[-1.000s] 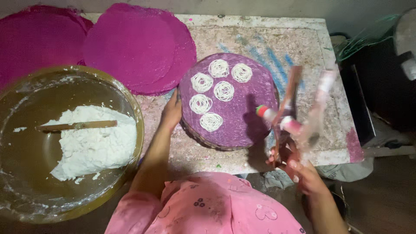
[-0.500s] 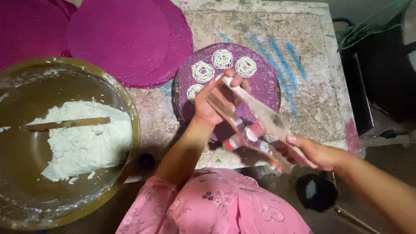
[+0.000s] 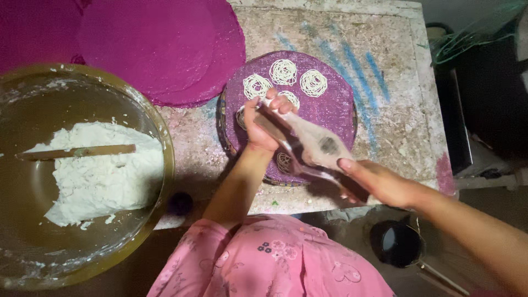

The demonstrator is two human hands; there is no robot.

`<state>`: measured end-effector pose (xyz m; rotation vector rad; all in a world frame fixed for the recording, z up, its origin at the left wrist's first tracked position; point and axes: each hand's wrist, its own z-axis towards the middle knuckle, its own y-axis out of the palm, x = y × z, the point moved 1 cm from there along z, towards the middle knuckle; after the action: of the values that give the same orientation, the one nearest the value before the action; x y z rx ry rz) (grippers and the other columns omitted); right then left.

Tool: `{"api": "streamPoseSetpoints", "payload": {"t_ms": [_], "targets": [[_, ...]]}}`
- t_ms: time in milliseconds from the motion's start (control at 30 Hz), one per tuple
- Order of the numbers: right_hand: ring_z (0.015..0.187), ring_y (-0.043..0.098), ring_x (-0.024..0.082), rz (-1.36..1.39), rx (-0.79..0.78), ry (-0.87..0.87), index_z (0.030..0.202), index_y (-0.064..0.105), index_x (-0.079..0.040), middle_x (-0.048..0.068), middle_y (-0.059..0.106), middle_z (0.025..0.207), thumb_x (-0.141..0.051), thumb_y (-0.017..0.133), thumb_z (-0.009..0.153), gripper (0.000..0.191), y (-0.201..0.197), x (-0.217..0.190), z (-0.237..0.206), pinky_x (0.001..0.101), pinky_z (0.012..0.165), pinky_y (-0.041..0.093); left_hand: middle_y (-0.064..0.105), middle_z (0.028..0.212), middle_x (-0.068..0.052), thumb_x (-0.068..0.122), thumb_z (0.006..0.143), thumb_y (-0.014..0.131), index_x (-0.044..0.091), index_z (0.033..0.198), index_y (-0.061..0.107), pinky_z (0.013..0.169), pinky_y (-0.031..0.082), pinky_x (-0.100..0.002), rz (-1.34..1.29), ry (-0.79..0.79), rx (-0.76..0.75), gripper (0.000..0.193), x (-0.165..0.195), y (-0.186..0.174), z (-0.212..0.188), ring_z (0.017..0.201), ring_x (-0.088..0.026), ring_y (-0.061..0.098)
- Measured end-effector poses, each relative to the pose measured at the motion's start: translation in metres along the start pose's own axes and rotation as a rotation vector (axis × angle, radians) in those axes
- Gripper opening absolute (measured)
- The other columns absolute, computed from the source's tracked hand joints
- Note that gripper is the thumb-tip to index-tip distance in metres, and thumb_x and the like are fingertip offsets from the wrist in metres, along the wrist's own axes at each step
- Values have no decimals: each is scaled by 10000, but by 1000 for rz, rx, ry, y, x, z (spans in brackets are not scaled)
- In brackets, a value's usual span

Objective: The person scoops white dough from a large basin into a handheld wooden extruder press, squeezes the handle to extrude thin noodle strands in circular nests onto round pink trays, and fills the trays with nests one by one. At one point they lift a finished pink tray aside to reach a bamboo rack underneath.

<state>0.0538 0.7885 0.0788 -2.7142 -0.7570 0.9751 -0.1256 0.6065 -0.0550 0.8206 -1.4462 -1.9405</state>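
Observation:
A round purple woven tray lies on the table with several white noodle-like spirals on it. Over the tray my two hands hold a clear plastic piping bag with white dough in it. My left hand grips its front end, close above the tray. My right hand holds the back end, near the table's front edge. The bag hides part of the tray and one spiral.
A big brass-coloured bowl at the left holds white dough and a wooden stick. Round magenta mats lie at the back left. The stained table ends at the right; a dark pot stands on the floor below.
The view has drawn closer. The bag has turned flatter over the tray, my left hand stays on its front end, and my right hand has shifted slightly along the back end.

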Motion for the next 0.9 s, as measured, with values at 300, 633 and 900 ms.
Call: {"api": "streamPoseSetpoints", "payload": {"t_ms": [300,633,900], "targets": [[588,643,176,-32,100,-174,776,711,0,77,674,634,-702,330,932,814,11,-9,12,344,582,530,539,876,30,441,1005,527,158,1025,521,943,445,-367,96,-22,-128,284,21,4,13,893,-150,523],[598,592,156,-12,255,-157,830,661,-26,66,638,675,-692,408,932,719,-6,7,11,326,555,501,556,894,11,414,961,533,152,1041,538,1038,452,-386,30,-35,-102,275,-1,11,24,935,-169,564],[583,604,142,88,159,-368,827,666,-39,56,666,677,-649,422,964,671,-6,35,9,300,531,473,724,1158,-135,492,1119,265,-7,1326,575,685,447,-351,1036,-550,456,622,5,-30,-25,800,-176,619]]}}
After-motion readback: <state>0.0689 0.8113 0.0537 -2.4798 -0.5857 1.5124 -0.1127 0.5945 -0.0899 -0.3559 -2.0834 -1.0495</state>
